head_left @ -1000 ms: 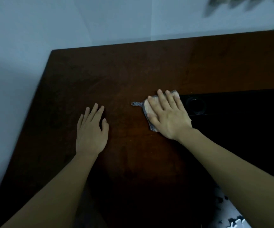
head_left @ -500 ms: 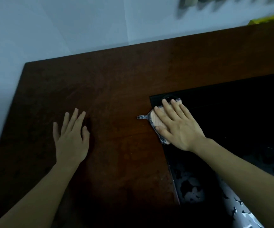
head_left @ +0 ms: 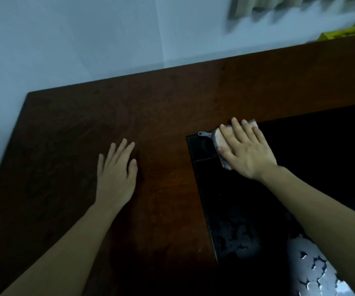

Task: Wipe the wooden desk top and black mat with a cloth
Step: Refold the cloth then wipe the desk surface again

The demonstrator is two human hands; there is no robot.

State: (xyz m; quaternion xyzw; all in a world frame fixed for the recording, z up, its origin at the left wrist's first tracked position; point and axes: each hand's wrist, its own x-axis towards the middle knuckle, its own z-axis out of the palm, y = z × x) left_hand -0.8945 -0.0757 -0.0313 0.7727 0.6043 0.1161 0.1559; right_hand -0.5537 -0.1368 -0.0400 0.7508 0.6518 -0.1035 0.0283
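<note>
A dark brown wooden desk top point(head_left: 70, 133) fills the view. A black mat point(head_left: 313, 159) covers its right part, with worn pale patches near the bottom. My right hand point(head_left: 248, 152) lies flat on a small cloth point(head_left: 219, 138), pinkish with a grey checked edge, pressing it onto the mat's far left corner. Most of the cloth is hidden under my palm. My left hand point(head_left: 116, 174) rests flat on the bare wood left of the mat, fingers spread, holding nothing.
A pale wall point(head_left: 87, 39) runs behind the desk's far and left edges. A yellow object point(head_left: 343, 33) and a blurred beige thing point(head_left: 264, 5) sit at the far right, past the desk's back edge.
My right hand has slid the cloth rightward from the bare wood onto the mat's corner. The view has shifted right. My left hand has stayed flat on the wood.
</note>
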